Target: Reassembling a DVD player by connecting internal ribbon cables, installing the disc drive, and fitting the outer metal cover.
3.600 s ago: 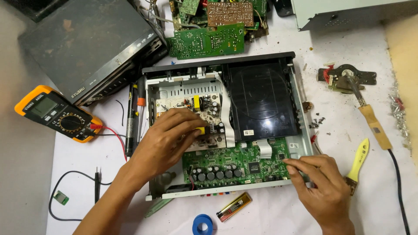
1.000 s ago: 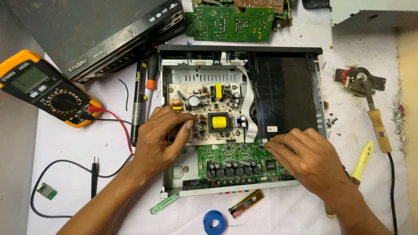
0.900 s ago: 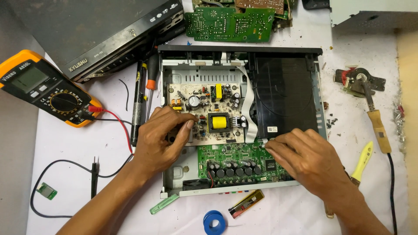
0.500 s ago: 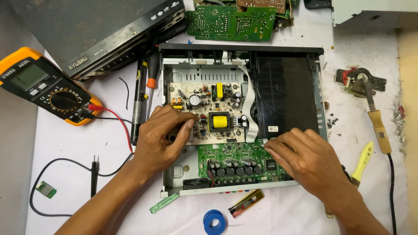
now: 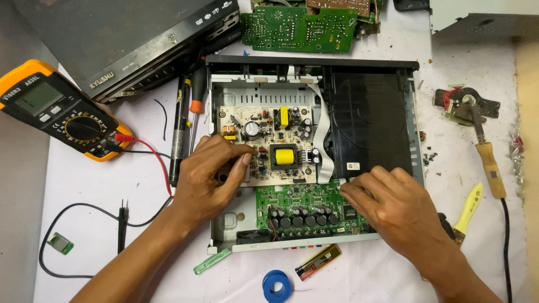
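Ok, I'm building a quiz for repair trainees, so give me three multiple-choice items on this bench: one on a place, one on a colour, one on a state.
1. Where does the meter lie?
A. left of the open player
B. inside the player
C. right of the soldering iron

2. What colour is the roll of tape at the front edge?
A. red
B. blue
C. white

3. How is the player's case?
A. lid shut
B. lid off, boards showing
C. upside down

Answers: 1 A, it sits at the far left on the white table. 2 B, the ring is plainly blue. 3 B, the left hand rests on the beige board and the right hand on the green board.
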